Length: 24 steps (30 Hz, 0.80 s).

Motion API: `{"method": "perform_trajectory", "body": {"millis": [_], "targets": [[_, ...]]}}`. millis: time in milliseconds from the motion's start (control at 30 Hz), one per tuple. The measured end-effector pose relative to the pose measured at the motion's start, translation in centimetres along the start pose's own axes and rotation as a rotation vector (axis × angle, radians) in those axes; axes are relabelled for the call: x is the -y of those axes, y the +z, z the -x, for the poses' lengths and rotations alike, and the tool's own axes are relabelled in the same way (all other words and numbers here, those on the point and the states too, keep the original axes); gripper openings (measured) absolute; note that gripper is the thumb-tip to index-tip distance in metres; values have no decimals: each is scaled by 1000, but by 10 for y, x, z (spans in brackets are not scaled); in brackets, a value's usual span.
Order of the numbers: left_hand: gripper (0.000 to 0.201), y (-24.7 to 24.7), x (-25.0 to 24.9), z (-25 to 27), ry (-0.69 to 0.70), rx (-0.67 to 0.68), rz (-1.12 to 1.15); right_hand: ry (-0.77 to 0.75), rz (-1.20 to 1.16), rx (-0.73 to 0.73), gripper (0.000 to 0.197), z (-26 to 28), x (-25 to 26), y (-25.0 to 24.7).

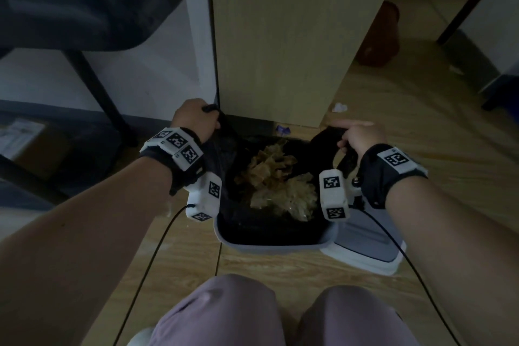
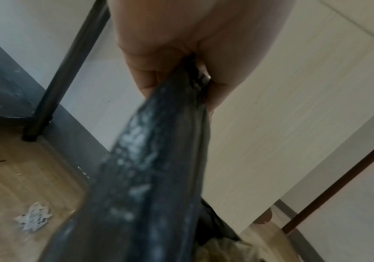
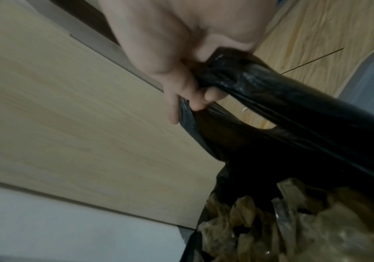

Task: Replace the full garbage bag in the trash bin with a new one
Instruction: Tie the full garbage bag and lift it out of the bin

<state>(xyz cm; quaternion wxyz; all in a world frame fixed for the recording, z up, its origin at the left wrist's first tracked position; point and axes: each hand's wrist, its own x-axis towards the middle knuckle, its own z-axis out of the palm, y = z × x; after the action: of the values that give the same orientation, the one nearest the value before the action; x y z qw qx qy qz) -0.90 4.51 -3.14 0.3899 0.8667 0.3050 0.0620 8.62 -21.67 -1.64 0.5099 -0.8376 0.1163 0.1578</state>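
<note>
A black garbage bag [image 1: 233, 154] sits in a grey trash bin [image 1: 269, 246] on the floor, filled with crumpled brownish wrappers [image 1: 276, 182]. My left hand [image 1: 196, 119] grips the bag's left handle, fingers curled round the stretched black plastic [image 2: 159, 159]. My right hand [image 1: 361, 133] grips the right handle loop [image 3: 260, 92], pulled up and outward. Both handles are raised above the bin rim and held apart. The wrappers [image 3: 271, 230] show inside the open mouth.
The bin's lid [image 1: 368, 244] lies on the wooden floor to the right of the bin. A light wooden cabinet panel [image 1: 280, 36] stands just behind the bin. A dark chair [image 1: 84, 8] is at left. Paper scraps [image 1: 339, 107] lie on the floor. My knees [image 1: 238, 314] are in front.
</note>
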Motion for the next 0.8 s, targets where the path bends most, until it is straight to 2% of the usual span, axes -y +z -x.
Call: {"method": "perform_trajectory", "body": {"millis": [100,267,333,433,533,633,700,800], "targets": [[19,-10,-7,9,34,-58,50,-18,-44,-38,43,10,6,-1],[18,-24,-14,25,49,-107,132,56,-8,-68,27,27,13,-15],[20,-30,-17,32,45,-121,134,65,0,-83,33,29,13,-24],[21,-39,-22,41,52,-163,142,91,100,-90,30,35,14,-38],[12,-43,-29,50,57,-125,185,34,321,13,40,52,18,-50],[25,-43,-35,58,34,-18,177,4,484,144,44,64,19,-54],[35,-43,-40,62,55,17,160,-14,428,182,48,69,22,-53],[40,-43,-49,70,123,12,139,-21,190,186,51,77,31,-47]]}}
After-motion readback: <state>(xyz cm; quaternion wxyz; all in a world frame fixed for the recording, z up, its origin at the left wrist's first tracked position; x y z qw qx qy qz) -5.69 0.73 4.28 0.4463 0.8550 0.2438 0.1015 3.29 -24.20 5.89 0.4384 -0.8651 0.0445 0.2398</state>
